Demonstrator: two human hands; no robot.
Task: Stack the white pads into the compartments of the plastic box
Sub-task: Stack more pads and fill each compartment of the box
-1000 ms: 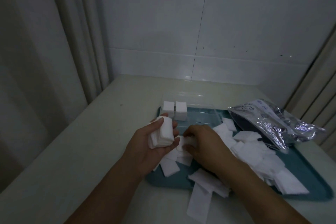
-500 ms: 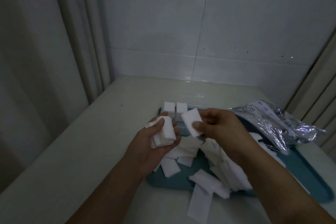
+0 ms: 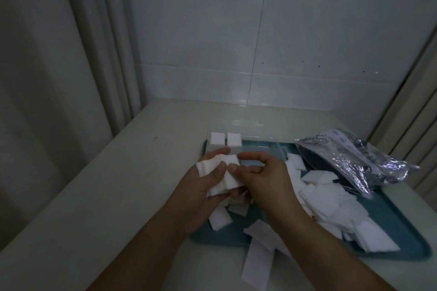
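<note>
My left hand [image 3: 201, 186] grips a thick stack of white pads [image 3: 218, 172] above the near left part of the teal tray [image 3: 402, 227]. My right hand [image 3: 264, 177] pinches the top pad of that stack with thumb and fingers. A clear plastic box [image 3: 260, 142] stands at the tray's far side, with two pad stacks [image 3: 225, 140] upright in its left compartments. Several loose white pads [image 3: 335, 198] lie heaped on the tray to the right of my hands.
A crumpled silver foil bag [image 3: 354, 158] lies on the tray's far right. A few pads [image 3: 257, 264] hang over the tray's near edge onto the pale table [image 3: 106, 196]. Tiled wall behind, curtain at left.
My right hand picked a pad from the heap, lifted it, and has brought it left onto the stack held by my left hand.
</note>
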